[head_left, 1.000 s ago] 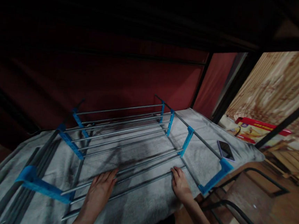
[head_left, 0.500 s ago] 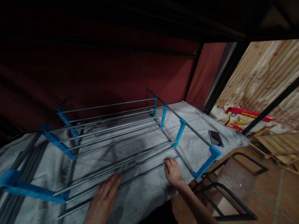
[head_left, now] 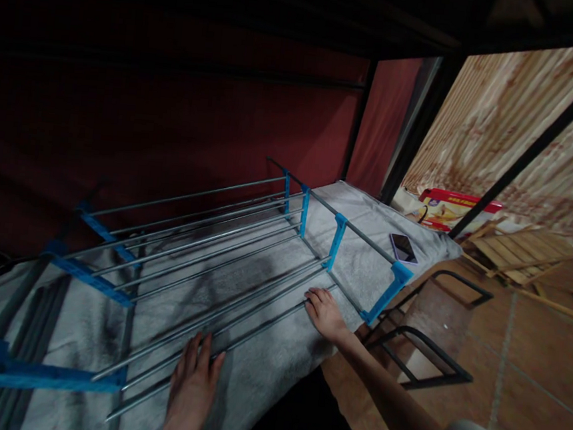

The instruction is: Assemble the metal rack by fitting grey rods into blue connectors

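A rack of grey metal tubes with blue plastic brackets (head_left: 380, 295) lies on a grey blanket (head_left: 255, 279). My left hand (head_left: 195, 377) rests across the front rods with its fingers stretched out and slightly apart. Further right, my right hand (head_left: 325, 312) has its fingers bent over the nearest metal rod (head_left: 262, 320), close to that rod's right end. The rod's left end (head_left: 113, 417) lies over a grey tube, apart from the lower left blue bracket (head_left: 59, 377). Other rods (head_left: 213, 252) run between the brackets behind my hands.
Several grey tubes (head_left: 36, 327) lie side by side at the left. A phone (head_left: 404, 248) lies on the blanket at the right. Beyond the bed edge stand a black-framed chair (head_left: 439, 309), wooden slats (head_left: 524, 249) and a red and yellow box (head_left: 460, 210). Dark bed posts rise behind.
The view has shifted, so the rack and surroundings sit slightly left and higher. My left hand's fingers have spread a little; my right hand stays at the front rod.
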A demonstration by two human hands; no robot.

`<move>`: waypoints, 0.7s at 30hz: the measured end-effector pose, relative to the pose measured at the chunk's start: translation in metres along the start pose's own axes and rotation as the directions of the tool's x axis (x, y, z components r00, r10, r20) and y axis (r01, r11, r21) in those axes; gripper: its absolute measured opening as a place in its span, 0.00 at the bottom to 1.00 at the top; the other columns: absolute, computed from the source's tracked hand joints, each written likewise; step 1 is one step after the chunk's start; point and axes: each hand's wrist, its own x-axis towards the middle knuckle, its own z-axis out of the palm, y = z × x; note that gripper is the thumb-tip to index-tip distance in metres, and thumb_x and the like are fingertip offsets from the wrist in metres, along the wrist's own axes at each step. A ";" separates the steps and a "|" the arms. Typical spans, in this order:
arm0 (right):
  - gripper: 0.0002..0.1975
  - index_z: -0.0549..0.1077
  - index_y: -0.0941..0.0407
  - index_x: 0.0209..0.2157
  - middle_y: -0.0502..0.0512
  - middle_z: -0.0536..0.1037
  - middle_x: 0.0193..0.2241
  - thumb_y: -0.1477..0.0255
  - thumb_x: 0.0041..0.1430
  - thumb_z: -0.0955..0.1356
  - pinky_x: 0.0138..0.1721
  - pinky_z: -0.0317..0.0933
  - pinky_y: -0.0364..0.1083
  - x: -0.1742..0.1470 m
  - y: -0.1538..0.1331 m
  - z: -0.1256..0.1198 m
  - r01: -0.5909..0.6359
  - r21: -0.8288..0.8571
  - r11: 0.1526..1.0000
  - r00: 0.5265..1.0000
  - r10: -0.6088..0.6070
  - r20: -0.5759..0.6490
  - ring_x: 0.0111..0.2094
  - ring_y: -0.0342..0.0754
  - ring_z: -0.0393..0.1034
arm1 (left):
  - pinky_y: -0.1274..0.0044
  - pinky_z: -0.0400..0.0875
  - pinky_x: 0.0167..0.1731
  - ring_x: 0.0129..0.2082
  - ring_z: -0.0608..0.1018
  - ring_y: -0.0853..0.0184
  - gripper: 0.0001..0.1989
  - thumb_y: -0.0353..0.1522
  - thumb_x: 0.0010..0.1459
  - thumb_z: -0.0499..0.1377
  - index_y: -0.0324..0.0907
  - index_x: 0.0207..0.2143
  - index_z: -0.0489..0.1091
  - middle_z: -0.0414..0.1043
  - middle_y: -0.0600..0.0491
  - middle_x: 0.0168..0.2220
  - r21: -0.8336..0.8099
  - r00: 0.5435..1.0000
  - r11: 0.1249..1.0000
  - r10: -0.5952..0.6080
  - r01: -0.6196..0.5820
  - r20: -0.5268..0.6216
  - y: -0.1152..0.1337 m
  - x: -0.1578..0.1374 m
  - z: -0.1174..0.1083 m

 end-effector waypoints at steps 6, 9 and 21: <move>0.19 0.71 0.57 0.60 0.66 0.73 0.59 0.70 0.72 0.61 0.62 0.63 0.57 0.017 -0.025 0.000 -0.075 -0.013 0.997 0.996 0.075 0.048 0.61 0.55 0.67 | 0.54 0.66 0.61 0.62 0.71 0.47 0.25 0.35 0.70 0.41 0.34 0.54 0.73 0.73 0.34 0.58 0.048 0.992 0.993 0.105 -0.108 0.064 -0.001 -0.003 -0.009; 0.19 0.69 0.58 0.61 0.65 0.74 0.58 0.71 0.72 0.61 0.60 0.65 0.56 0.017 -0.028 0.002 -0.088 0.020 0.996 0.994 0.086 0.066 0.60 0.55 0.68 | 0.56 0.69 0.58 0.62 0.71 0.47 0.27 0.38 0.70 0.43 0.31 0.60 0.68 0.69 0.32 0.62 0.057 0.999 0.998 0.038 -0.039 0.028 0.006 -0.004 -0.013; 0.22 0.74 0.56 0.58 0.63 0.75 0.56 0.77 0.70 0.58 0.62 0.62 0.58 0.031 -0.052 -0.006 0.219 0.156 0.963 0.967 -0.235 0.096 0.58 0.55 0.68 | 0.58 0.71 0.57 0.60 0.74 0.51 0.21 0.35 0.71 0.47 0.40 0.61 0.68 0.69 0.40 0.64 -0.033 0.991 0.999 0.013 -0.009 0.134 0.025 -0.024 -0.023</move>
